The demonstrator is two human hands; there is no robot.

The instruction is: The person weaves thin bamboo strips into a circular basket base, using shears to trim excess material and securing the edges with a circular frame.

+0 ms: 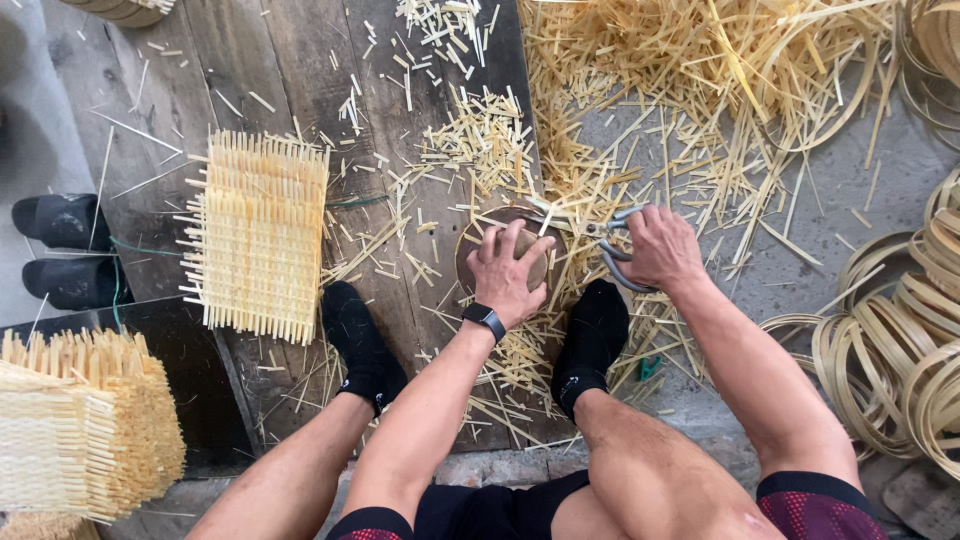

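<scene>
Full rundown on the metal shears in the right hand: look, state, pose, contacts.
The grey metal shears look like steel, with looped handles and short blades. The right hand wraps the handles in its grip, hiding much of them. The blades point left toward the round brown wooden block under the left hand, above pale bamboo offcuts. Whether the blades are open is unclear.
</scene>
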